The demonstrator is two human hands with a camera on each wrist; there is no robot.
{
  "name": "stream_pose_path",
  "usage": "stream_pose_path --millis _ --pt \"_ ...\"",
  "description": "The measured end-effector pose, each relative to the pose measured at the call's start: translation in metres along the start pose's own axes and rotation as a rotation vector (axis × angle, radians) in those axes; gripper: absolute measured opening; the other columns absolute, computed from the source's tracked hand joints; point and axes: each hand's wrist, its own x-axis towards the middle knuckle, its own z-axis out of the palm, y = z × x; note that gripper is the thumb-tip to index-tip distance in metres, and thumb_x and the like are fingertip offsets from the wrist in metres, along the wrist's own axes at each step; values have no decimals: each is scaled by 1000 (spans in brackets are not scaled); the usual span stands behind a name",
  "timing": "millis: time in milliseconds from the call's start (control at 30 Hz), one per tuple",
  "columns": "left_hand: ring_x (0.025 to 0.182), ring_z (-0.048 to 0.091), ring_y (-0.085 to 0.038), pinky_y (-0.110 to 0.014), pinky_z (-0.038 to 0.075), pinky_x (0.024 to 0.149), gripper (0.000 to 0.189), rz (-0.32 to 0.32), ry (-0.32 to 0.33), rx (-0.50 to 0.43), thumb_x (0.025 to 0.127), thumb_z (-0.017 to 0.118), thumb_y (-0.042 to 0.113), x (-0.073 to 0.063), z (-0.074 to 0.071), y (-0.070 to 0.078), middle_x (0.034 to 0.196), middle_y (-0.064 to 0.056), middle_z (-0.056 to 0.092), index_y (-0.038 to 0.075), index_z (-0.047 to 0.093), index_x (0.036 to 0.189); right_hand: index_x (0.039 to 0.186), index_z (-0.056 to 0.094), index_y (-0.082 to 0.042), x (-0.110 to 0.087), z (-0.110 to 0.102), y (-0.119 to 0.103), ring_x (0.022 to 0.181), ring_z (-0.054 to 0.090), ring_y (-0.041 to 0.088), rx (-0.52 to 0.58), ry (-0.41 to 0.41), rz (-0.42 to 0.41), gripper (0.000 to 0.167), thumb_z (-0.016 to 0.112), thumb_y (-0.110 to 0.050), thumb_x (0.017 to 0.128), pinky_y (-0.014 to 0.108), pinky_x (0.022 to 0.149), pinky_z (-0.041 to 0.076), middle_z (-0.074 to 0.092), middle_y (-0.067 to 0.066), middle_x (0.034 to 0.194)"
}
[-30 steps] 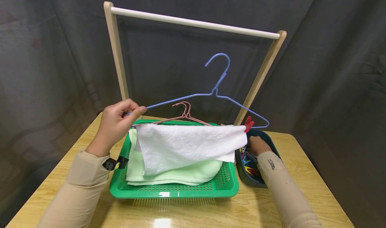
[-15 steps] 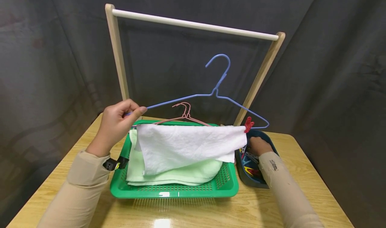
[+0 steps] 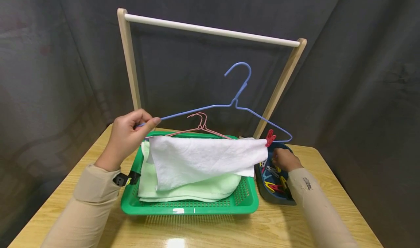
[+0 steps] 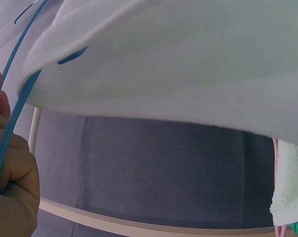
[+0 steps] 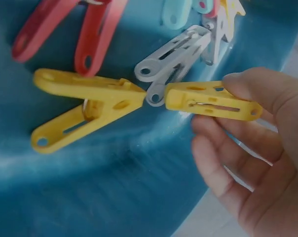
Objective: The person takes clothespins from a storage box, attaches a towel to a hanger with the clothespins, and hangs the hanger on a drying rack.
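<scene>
My left hand (image 3: 129,136) grips the left end of a blue wire hanger (image 3: 193,111), its hook pointing up. A white towel (image 3: 206,157) hangs folded over the hanger's lower bar, and a red clothespin (image 3: 270,138) clips it at the right end. In the left wrist view the towel (image 4: 178,69) drapes beside my curled fingers. My right hand (image 3: 286,159) is inside the dark blue bin (image 3: 275,198). The right wrist view shows its thumb and fingers pinching a yellow clothespin (image 5: 213,101). Another yellow clothespin (image 5: 90,106) lies just left of it.
Several clothespins in red, grey and light blue lie in the bin. A green basket (image 3: 154,209) holds a pale green towel (image 3: 197,193) and pink hangers (image 3: 205,126). Behind it stands a wooden rack with a white rail (image 3: 210,30).
My right hand has drawn back slightly to the right within the bin, showing more clothespins. My left hand still grips the hanger. The head view has shifted slightly.
</scene>
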Motion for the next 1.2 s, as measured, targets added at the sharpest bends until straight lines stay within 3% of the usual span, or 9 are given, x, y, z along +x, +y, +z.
stream_pose_path --millis 100,200,333,433,600,767,967,1200 --pt "52 34 -5 -23 28 49 24 -7 4 -13 84 78 -5 -1 0 1 58 6 37 9 63 72 96 70 5 -1 2 4 71 61 25 37 52 -60 15 70 -4 83 47 69 55 68 16 85" --pt "52 34 -5 -24 28 49 23 -13 9 -30 85 78 -4 -2 0 1 57 5 38 9 64 72 97 71 8 -3 2 5 64 61 22 106 53 -92 15 69 0 84 42 63 56 68 17 82" --pt "48 34 -5 -22 29 46 23 -40 25 -74 86 77 -4 0 -2 2 55 4 40 9 65 72 101 68 12 -5 -5 3 59 64 19 254 -2 -41 15 68 5 88 36 58 58 68 17 80" --pt "46 36 -7 -22 30 44 22 -68 36 -96 87 76 -5 2 -4 4 54 3 41 7 66 72 106 66 15 -7 -9 -1 64 69 22 357 -25 15 21 69 8 87 36 62 60 69 19 84" --pt "47 36 -9 -26 27 45 22 -91 39 -96 89 75 -3 6 -5 7 54 1 42 6 65 71 106 64 18 -8 -13 -6 69 72 27 433 -18 57 27 72 10 81 36 64 60 69 24 88" --pt "47 33 -9 -27 25 45 23 -80 35 -98 89 76 0 9 -3 10 55 1 39 8 65 71 105 61 22 -8 -16 -7 70 72 28 442 -26 61 30 72 11 79 34 63 60 67 29 89" --pt "42 34 -9 -26 25 42 23 -71 42 -124 89 76 -2 14 -3 14 54 3 37 7 64 71 109 61 21 -14 -18 -8 74 71 29 366 -29 43 31 72 10 83 37 66 60 67 31 96" --pt "40 34 -10 -25 27 40 21 -112 46 -157 91 75 1 17 -2 19 54 2 37 5 65 72 103 66 17 -21 -20 -5 71 67 28 261 48 -41 25 74 2 84 43 67 59 69 28 92"
